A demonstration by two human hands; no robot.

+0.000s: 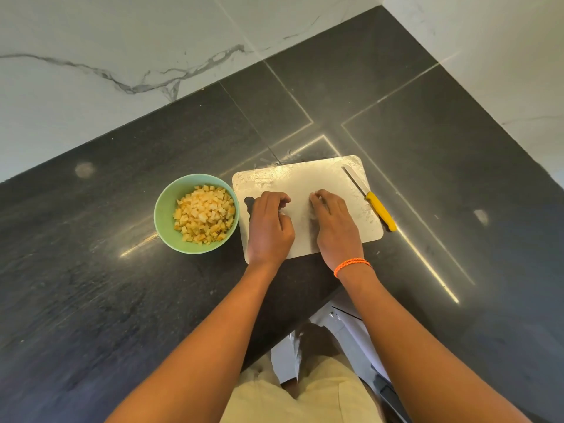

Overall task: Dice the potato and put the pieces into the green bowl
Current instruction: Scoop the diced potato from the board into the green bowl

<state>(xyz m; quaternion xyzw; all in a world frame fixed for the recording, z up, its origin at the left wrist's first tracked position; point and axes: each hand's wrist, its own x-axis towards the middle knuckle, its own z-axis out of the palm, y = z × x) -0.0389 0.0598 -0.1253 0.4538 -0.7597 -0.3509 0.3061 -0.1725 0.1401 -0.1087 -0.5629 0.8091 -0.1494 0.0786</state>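
I stand at a dark stone counter [396,96] in a corner of white marble walls [106,41]. Both my hands rest on the cutting board [308,178], left hand [270,227] and right hand [334,225] with fingers curled, holding nothing I can see. The diced potato [204,213] fills the green bowl [166,209] just left of my left hand. The knife [370,198] lies at the board's right edge.

A dark, polished stone counter [396,96] carries a matt, scuffed pale plastic cutting board [305,181], a smooth matt green bowl [166,209], and a knife [370,198] with steel blade and glossy yellow plastic handle.
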